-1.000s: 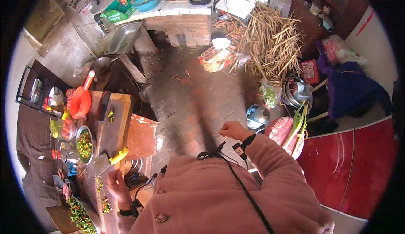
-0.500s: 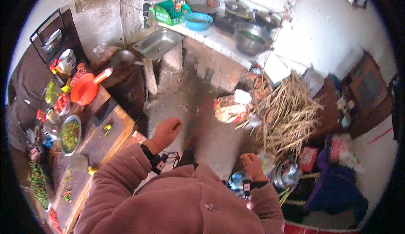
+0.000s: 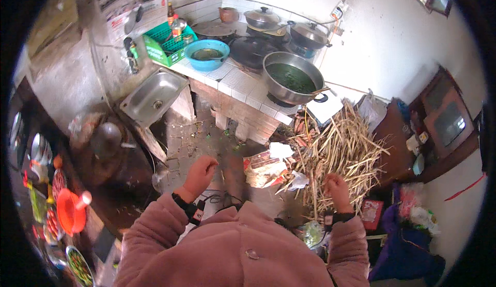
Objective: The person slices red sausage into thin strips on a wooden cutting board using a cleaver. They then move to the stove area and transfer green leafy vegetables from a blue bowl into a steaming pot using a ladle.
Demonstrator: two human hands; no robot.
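My left hand is raised above the floor in front of me, its fingers loosely curled together and no object showing in them. To the right, my right hand also has curled fingers with nothing visible in it; in the picture it overlaps a heap of dry stalks. Neither hand touches anything that I can see. Ahead on the tiled counter stands a wide steel pot holding dark green liquid. What looks like a wooden stick lies across its rim by the right handle.
Left of the pot are a blue basin and a green basket with bottles. A steel sink is lower left. Lidded pots stand behind. An orange colander is at far left. Cardboard scraps lie on the floor.
The view has moved forward and turned left, so the counter and pot look nearer and the left table slides out of view. My right hand has risen and moved outward.
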